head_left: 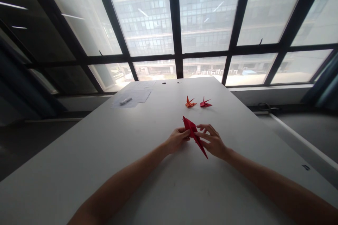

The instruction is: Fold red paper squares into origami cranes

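And here, above the tabletop [158, 190], the large red folded paper [193, 130] is held up between two hands — slanted, its long point aimed down toward the near edge. It is pinched by the closed fingers of the left hand [177, 140], thumb on top. By the right hand [214, 145], its other side is touched with fingers partly spread; whether anything is gripped there cannot be told. The folding looks well advanced: sharp points are already formed, though no spread shape is shown yet. Farther toward the far edge, the orange folded figure [190, 104] and small red folded figure [205, 104] seem fully shaped — both set down, side by side.
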`<state>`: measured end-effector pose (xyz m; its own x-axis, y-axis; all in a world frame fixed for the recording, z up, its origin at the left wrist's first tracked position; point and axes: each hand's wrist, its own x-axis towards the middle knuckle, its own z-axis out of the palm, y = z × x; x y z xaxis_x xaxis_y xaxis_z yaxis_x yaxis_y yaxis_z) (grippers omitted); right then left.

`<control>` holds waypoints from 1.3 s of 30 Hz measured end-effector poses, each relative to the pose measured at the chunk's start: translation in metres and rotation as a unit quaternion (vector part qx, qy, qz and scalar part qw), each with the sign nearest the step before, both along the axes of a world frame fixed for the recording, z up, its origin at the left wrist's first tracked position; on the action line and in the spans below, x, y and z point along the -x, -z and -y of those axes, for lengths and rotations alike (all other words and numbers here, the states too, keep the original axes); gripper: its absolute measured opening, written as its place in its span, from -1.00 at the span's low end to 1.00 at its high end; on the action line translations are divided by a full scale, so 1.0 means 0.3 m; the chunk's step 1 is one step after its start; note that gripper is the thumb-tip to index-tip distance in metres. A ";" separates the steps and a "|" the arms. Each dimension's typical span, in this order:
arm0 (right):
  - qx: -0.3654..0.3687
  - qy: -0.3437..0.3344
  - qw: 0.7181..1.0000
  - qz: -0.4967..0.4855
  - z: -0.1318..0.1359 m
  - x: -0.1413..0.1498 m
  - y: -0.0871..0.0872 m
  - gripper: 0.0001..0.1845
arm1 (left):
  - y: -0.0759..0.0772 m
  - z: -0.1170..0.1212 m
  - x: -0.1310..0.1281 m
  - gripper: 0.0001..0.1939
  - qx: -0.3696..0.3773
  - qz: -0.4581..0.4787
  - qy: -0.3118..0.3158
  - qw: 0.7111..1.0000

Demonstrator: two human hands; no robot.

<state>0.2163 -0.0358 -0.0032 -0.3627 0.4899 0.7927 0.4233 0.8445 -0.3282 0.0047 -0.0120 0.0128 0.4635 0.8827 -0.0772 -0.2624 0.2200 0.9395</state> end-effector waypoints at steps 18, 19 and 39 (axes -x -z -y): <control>0.052 -0.015 0.996 -0.076 0.027 0.025 -0.034 -0.72 | -0.011 0.008 -0.008 -0.58 -0.007 -0.003 -0.018 1.000; 0.073 -0.023 0.993 -0.093 0.024 0.028 -0.034 -0.76 | -0.011 0.008 -0.009 -0.58 -0.009 -0.006 -0.020 1.000; 0.250 -0.071 0.947 -0.191 -0.020 0.037 -0.006 -0.88 | -0.021 0.010 -0.009 -0.58 -0.090 -0.093 0.045 0.991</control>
